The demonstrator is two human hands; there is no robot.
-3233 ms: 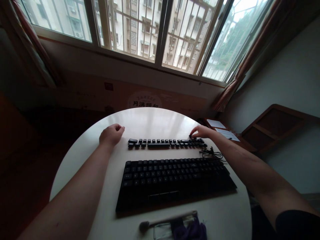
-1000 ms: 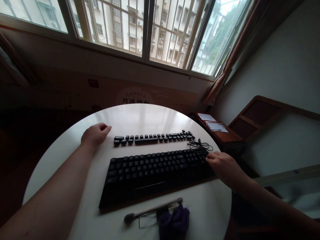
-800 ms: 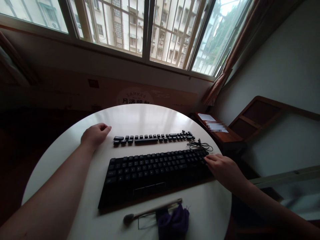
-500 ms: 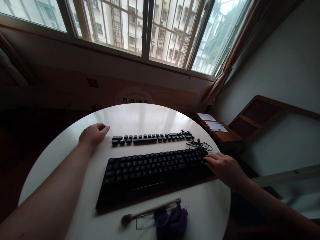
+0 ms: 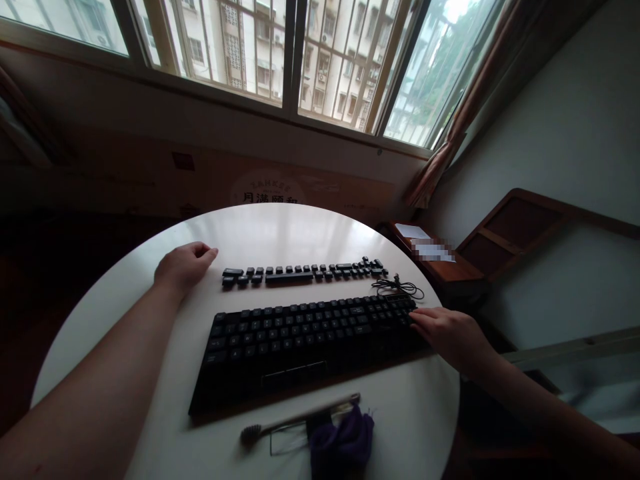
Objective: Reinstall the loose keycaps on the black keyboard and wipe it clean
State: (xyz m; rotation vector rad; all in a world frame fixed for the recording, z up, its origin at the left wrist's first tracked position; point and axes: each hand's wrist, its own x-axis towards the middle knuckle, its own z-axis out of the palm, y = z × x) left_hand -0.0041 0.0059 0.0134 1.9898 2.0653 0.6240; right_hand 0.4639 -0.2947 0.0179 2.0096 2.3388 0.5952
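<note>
A black keyboard (image 5: 300, 333) lies across the white round table (image 5: 165, 413). Its lower rows are bare of keycaps. My right hand (image 5: 445, 330) is at its right end, fingertips pressed together on the number-pad edge; whether a single key is pinched there is hidden. Beyond the keyboard, loose black keycaps (image 5: 289, 277) lie in two rows, a long space bar among them. My left hand (image 5: 184, 267) rests on the table left of these rows, fingers curled in and nothing visible in them. A coiled black cable (image 5: 397, 288) sits behind the keyboard's right end.
Near the front of the table lie a brush (image 5: 300, 419), a thin wire tool (image 5: 287, 441) and a crumpled purple cloth (image 5: 343, 440). Papers (image 5: 433, 250) rest on a brown wooden desk (image 5: 457, 270) at the right. A barred window (image 5: 290, 60) is behind the table.
Both hands keep nearly the same places and poses. The whole view has shifted very slightly; the keyboard and keycaps stay where they were on the table.
</note>
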